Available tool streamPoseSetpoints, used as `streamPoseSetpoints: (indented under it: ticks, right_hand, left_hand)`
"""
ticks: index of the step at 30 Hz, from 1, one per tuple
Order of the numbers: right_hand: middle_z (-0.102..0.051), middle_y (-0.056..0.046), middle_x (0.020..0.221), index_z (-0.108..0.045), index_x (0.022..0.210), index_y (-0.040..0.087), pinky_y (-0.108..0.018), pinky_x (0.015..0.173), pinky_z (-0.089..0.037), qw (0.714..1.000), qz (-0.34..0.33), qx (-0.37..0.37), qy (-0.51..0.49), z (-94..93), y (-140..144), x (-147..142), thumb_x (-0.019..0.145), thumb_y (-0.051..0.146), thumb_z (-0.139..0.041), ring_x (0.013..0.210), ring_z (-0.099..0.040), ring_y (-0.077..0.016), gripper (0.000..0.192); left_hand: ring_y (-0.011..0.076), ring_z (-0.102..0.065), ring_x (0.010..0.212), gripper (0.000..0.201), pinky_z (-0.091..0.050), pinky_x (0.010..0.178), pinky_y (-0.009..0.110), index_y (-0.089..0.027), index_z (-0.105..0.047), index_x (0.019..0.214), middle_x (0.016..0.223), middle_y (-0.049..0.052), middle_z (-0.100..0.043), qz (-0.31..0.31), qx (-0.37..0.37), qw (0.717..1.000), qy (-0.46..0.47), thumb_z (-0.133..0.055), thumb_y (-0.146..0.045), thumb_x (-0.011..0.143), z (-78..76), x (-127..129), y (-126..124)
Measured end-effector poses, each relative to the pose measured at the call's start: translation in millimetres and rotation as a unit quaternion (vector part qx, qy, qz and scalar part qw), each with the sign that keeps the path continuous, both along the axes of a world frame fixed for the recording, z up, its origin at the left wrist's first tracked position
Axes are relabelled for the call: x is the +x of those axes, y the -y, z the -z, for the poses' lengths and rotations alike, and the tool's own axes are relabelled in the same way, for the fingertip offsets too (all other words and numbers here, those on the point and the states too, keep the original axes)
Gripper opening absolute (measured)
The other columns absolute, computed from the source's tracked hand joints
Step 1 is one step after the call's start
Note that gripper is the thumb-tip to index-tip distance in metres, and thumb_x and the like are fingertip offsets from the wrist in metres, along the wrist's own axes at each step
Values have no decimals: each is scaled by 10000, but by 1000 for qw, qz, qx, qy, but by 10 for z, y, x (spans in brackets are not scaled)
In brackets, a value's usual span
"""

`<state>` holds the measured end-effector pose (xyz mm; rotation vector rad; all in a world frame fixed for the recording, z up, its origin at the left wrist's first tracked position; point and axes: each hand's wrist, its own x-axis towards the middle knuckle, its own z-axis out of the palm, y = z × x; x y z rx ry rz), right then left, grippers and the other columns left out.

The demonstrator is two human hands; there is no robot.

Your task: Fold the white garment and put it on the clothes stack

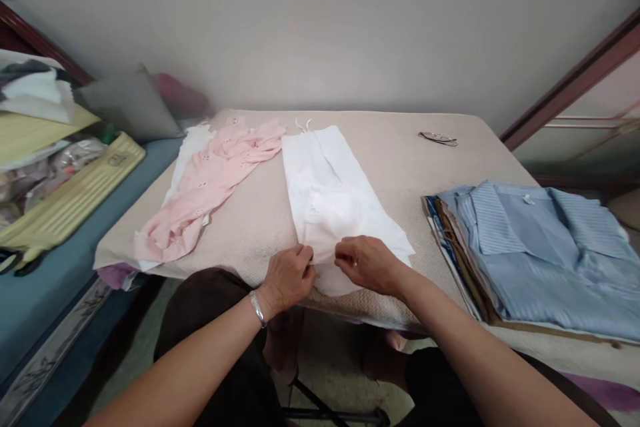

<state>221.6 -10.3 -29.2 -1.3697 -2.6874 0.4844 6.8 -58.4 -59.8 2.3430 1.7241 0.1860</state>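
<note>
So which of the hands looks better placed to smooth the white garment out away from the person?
Probably the right hand. It rests on top of the white garment, knuckles up, with cloth stretching beyond it. The left hand only pinches the near edge, at the table's rim.

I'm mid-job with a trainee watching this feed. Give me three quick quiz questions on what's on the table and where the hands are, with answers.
1. True or false: both hands grip the near edge of the white garment.
2. What lies to the left of the white garment? A) a pink garment B) a black jacket C) a red towel
3. Which item sits alone near the far right of the table?

Key:
1. True: the left hand and right hand pinch its near hem.
2. A: the pink garment.
3. The folded glasses, beyond the blue shirt.
</note>
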Motion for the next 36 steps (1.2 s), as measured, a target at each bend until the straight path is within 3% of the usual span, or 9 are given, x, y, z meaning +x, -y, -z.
streamPoseSetpoints:
  ticks: [4,10,13,17,25,27,30,33,36]
  right_hand:
    - [-680,-68,876,-669,825,197,-315,654,-360,998,-46,10,35,80,198,-108,962,291,-525,780,-625,-215,220]
    - [-644,-103,1037,-658,1061,167,-359,830,-415,994,-112,17,9,134,354,-232,892,325,-642,976,-588,-257,232]
    - [-634,-97,1030,-660,1031,176,-382,877,-406,991,-136,2,11,130,365,-233,893,310,-641,1003,-574,-259,193]
    - [-617,-100,1061,-621,1078,161,-387,892,-408,996,-87,16,12,164,372,-254,893,337,-661,1005,-561,-259,258]
    - [-587,-140,1047,-599,1124,131,-451,920,-391,976,-141,152,60,385,567,-407,949,137,-496,983,-512,-289,203]
    - [-594,-147,1052,-605,1135,116,-471,965,-372,974,-146,163,62,348,599,-393,936,155,-527,1004,-505,-301,218]
    - [-610,-116,999,-629,1039,148,-454,954,-386,976,-178,118,42,163,551,-304,925,268,-601,977,-519,-287,168]
    - [-625,-95,974,-630,980,170,-416,901,-415,988,-128,82,7,-26,384,-151,976,338,-562,945,-543,-260,181]
    - [-606,-165,1241,-614,1194,136,-434,959,-410,994,-3,112,6,-42,201,25,1030,345,-492,1143,-525,-296,293]
  left_hand:
    - [178,-607,745,36,-416,693,304,-246,-533,871,805,-4,-645,-22,3,997,71,-518,-217,856,-32,-65,-60]
    - [158,-572,696,56,-395,682,282,-239,-532,822,737,-16,-608,-17,21,993,112,-512,-187,826,-36,-87,-90]
    - [162,-574,692,83,-384,673,284,-237,-541,808,729,-14,-613,-5,10,996,90,-525,-162,777,-41,-80,-97]
    - [176,-594,701,72,-349,645,302,-235,-530,788,735,-7,-634,1,1,998,55,-542,-172,756,-67,-88,-75]
    - [239,-655,777,46,-331,640,332,-237,-584,815,790,42,-692,26,-44,997,-51,-547,-223,792,-76,-127,-34]
    - [246,-657,769,49,-347,636,336,-235,-588,781,773,46,-690,46,-64,995,-58,-550,-234,812,-73,-142,-34]
    - [239,-653,764,93,-402,654,341,-228,-592,795,787,42,-685,52,-53,997,-30,-540,-255,866,-73,-133,-52]
    - [256,-651,950,183,-484,820,383,-191,-622,1028,1024,99,-697,58,40,997,31,-503,-302,943,-52,-63,-85]
    - [296,-543,1257,388,-442,1054,451,-150,-547,1301,1360,163,-591,161,90,980,69,-525,-339,963,4,24,-94]
